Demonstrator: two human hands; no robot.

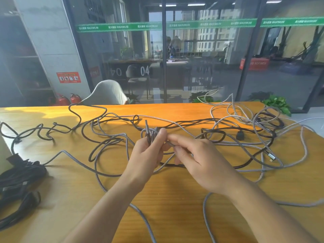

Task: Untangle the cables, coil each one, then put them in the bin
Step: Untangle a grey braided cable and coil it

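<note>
Coil [150, 135] sits pinched in the left hand [149, 155]; right hand [194, 156], just right, pinches its trailing grey cable [171, 143].

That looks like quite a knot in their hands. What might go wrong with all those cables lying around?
1. The left hand grips a small grey coil while the right hand pinches a strand leaving it; pulling hard might tighten the tangle rather than free it.
2. The grey cable runs under dark cables on the table, so winding may drag them along.
3. Loops at the far right lie near the table edge and could slip off.
</note>
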